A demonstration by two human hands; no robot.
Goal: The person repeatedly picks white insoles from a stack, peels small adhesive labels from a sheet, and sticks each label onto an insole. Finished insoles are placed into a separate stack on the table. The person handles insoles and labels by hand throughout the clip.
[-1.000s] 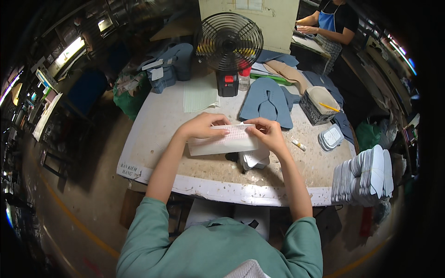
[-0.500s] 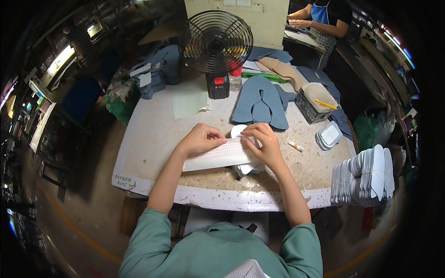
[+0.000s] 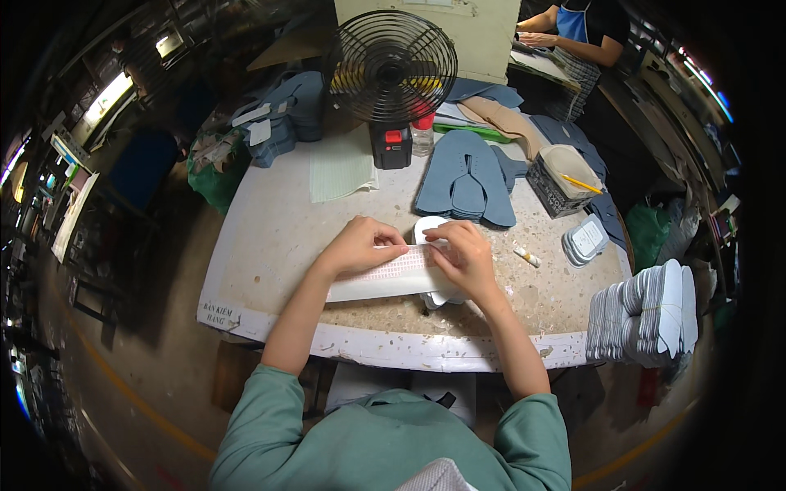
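Note:
Between my hands lies a white sheet of small red-printed labels point(image 3: 381, 282), held slanting above the table. My left hand point(image 3: 364, 247) pinches its upper edge with thumb and fingers. My right hand point(image 3: 463, 255) is closed at the sheet's right end, thumb and forefinger together at the edge; whether a loose label is between them is too small to tell. Partly hidden under the sheet and right hand is a small stack of white cut pieces point(image 3: 428, 227), its rounded top showing beyond the sheet.
Behind my hands lie blue-grey shoe-upper pieces point(image 3: 463, 176) and a black fan point(image 3: 391, 74). A box with a yellow pencil point(image 3: 580, 182), a small white tube point(image 3: 526, 256) and pale cut pieces point(image 3: 584, 240) are to the right. Tied stacks point(image 3: 639, 315) stand at the right edge. A co-worker point(image 3: 573, 37) works beyond.
The whole view has shifted slightly. Both hands stay at the label sheet, with only small finger movements; the right fingers sit a little differently at its edge.

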